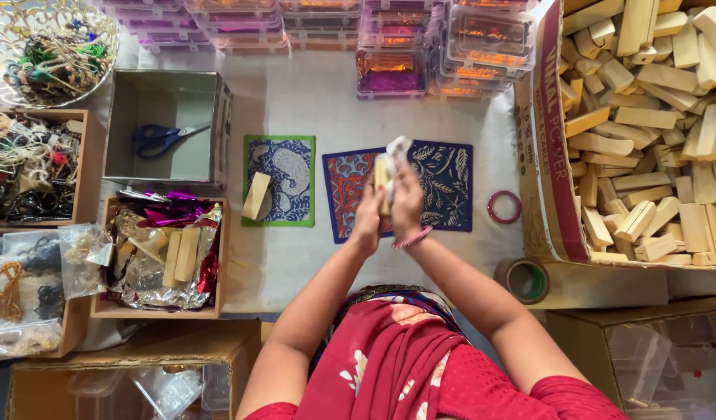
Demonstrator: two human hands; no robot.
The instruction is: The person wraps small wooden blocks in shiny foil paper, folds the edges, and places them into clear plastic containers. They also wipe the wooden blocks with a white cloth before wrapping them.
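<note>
A: In the head view, what were the hands doing?

B: Both were raised over the table. The left hand (367, 220) was closed around the lower part of a pale wooden block (382, 184), holding it upright. The right hand (407, 204) had its fingers pressed against the block's side, pinching a piece of white cloth or paper (398, 149) that stuck out above the top. Whether it was wiping or wrapping, I could not tell.

A: And where was that block relative to everything else?

B: Held in the air above the dark blue leaf-patterned mat (443, 185), with a red-and-blue mat (345, 187) just beside it. Another block (257, 196) lay on the green-bordered paisley mat (279, 180) to the left.

A: How would that step have been done well, in your judgement?

B: I'd say a firm left grip low on the block, so the right hand could work the white piece along the whole face without it slipping.

A: Anything else nearby?

B: A big cardboard box (546, 155) full of similar blocks stood to the right, a pink bangle (503, 207) and a tape roll (523, 280) near it. To the left, a grey box held blue scissors (162, 138), and a tray (159, 309) held foil wrappers and more blocks.
</note>
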